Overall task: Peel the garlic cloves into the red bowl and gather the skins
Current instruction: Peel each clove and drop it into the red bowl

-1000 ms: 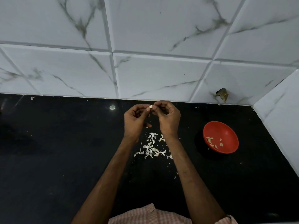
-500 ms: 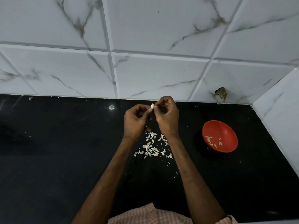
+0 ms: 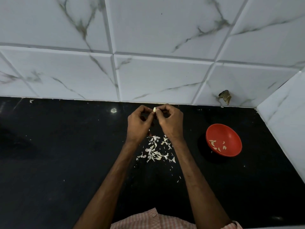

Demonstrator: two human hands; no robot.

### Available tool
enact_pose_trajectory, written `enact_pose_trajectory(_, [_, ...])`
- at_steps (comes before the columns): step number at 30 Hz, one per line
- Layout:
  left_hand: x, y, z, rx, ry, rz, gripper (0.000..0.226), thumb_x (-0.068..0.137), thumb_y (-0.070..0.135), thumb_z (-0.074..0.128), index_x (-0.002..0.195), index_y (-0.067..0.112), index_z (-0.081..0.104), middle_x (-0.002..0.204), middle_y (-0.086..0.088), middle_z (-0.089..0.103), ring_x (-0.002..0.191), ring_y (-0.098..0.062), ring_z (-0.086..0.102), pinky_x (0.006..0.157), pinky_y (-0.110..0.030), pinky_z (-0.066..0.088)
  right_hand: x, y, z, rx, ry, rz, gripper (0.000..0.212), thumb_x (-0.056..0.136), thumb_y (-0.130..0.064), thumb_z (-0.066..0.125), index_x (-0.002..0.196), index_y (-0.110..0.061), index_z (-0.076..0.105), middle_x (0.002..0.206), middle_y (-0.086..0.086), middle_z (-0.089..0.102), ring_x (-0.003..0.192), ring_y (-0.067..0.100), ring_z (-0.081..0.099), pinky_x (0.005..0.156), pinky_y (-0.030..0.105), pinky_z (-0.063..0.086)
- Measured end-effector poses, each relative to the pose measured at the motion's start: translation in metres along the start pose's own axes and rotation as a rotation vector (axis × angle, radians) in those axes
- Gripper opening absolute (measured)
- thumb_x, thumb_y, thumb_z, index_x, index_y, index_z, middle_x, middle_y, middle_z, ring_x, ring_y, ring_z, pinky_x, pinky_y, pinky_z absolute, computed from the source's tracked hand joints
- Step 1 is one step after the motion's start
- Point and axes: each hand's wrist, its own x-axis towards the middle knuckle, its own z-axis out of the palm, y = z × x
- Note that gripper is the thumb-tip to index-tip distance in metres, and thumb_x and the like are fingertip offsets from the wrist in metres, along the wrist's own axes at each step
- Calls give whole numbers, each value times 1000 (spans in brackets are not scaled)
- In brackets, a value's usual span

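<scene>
A small pale garlic clove [image 3: 154, 109] is pinched between the fingertips of my left hand [image 3: 139, 124] and my right hand [image 3: 170, 122], raised above the black counter near the back wall. Both hands have their fingers curled around it. Below my wrists lies a scatter of white garlic skins [image 3: 155, 150] on the counter. The red bowl [image 3: 231, 134] sits to the right of my right hand and holds several peeled cloves [image 3: 217, 145].
The black counter [image 3: 66, 154] runs to a white marble-tiled wall at the back and a side wall [image 3: 287, 123] at the right, close behind the bowl. A brownish stub [image 3: 224, 96] sticks out of the back wall above the bowl. Stray skin flecks dot the counter.
Both hands stay together on the clove and have shifted only slightly; the fingers have worked around the clove. The bowl and the skins lie as before.
</scene>
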Motion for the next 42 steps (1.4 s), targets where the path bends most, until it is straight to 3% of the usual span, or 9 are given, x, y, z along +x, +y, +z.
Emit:
enact_pose_trajectory(3, [3,-2,-2,145,-37,110,2,95,15,67,93,14,67,78,3,70,63,-14,70,44,-28,53,-1,-1,-3,-61,2,-70,7,87,-5,69,83,-4,74,77,-2,73,72,4,68,71,16,53])
enact_pose_trajectory(12, [4,-2,-5,163,-38,111,7,97,11,63,92,9,65,75,0,67,59,-19,68,42,-28,53,-1,-3,-4,-51,-54,-111,5,85,0,71,83,-2,75,76,-8,74,72,6,70,70,18,55])
enact_pose_trajectory(17, [1,-3,-6,104,-51,49,6,99,12,62,98,8,66,81,-4,68,57,-22,68,36,-34,52,-2,2,-2,-61,-40,-106,4,86,-3,71,85,-4,74,79,-1,74,73,10,70,71,24,57])
enact_pose_trajectory(22, [3,-3,-8,135,-36,66,6,99,15,62,96,10,66,81,3,69,58,-12,68,38,-21,48,0,2,-2,-26,-87,-53,10,90,-12,69,89,-6,77,82,-3,76,78,14,73,76,39,62])
enact_pose_trajectory(26, [7,-9,-11,252,-71,119,7,98,19,63,96,13,65,81,6,68,63,-13,68,49,-29,53,-1,0,-5,-89,-114,-91,7,88,-8,71,86,-7,77,79,-6,76,73,6,72,73,24,59])
enact_pose_trajectory(29, [8,-13,-13,331,-95,181,8,98,20,63,95,12,65,82,6,66,64,-10,65,60,-31,53,0,3,-7,-126,-138,-98,5,87,-9,73,86,-7,77,76,-4,75,70,7,71,71,28,60])
enact_pose_trajectory(37, [11,-16,-13,414,-81,321,7,96,14,64,96,7,66,86,4,63,65,-11,60,63,-36,55,0,5,-6,-126,-130,-119,4,86,-5,73,86,-5,77,76,-2,75,70,8,71,70,27,60])
enact_pose_trajectory(42, [8,-20,-14,312,-105,229,5,97,15,64,96,11,67,82,2,69,64,-13,66,61,-36,57,-1,8,-5,-113,-134,-111,3,86,-5,73,85,-5,76,76,-2,75,69,8,71,69,26,60])
